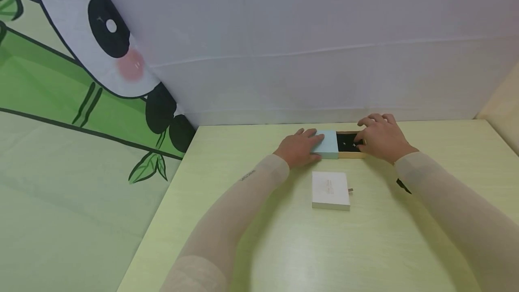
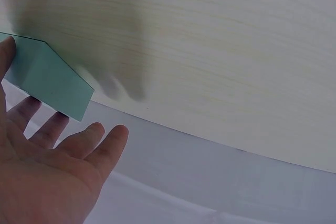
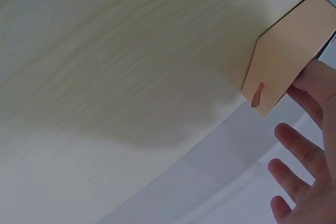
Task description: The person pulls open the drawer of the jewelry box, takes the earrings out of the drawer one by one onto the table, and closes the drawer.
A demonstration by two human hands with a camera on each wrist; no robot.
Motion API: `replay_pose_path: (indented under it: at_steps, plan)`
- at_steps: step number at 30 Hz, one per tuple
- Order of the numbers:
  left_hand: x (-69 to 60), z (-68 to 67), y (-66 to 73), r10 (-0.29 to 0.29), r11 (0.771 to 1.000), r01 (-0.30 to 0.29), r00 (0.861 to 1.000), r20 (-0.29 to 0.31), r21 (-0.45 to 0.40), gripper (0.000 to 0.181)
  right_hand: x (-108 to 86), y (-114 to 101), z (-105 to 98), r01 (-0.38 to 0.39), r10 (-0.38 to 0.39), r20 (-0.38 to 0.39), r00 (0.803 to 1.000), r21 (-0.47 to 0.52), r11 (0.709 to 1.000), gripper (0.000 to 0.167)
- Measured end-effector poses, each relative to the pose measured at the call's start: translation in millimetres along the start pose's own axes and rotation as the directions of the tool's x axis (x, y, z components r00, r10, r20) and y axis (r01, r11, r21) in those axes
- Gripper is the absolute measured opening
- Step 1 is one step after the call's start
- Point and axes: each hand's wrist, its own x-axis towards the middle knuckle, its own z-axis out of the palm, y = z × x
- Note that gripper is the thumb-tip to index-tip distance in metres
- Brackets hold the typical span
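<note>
A light blue box sleeve (image 1: 327,143) (image 2: 52,77) lies near the back of the table. My left hand (image 1: 298,148) (image 2: 52,182) grips its left part, thumb on the near side and fingers on the far side. Out of the sleeve's right end sticks a tan drawer (image 1: 350,155) (image 3: 289,45) with a black insert (image 1: 343,142) holding tiny shiny pieces. Over the drawer's right part is my right hand (image 1: 383,138) (image 3: 315,145); its thumb and index finger reach in at the insert with a gap between them, the other fingers spread.
A white box (image 1: 329,188) with a small ribbon tab on its right side lies on the table (image 1: 284,247), closer to me than the blue one. Behind the table's back edge hangs a pale cloth (image 1: 284,80), printed with a cartoon at the left.
</note>
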Motion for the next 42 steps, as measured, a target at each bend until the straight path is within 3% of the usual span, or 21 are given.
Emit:
replay_pose_path:
  at_steps: [42]
  plan:
    - [22.0,-1.2,-0.8,-0.045,0.999,0.045,0.999,-0.003,0.011,0.081,25.9,23,5,0.054,-0.055,0.016,0.998,0.031,0.998,0.009]
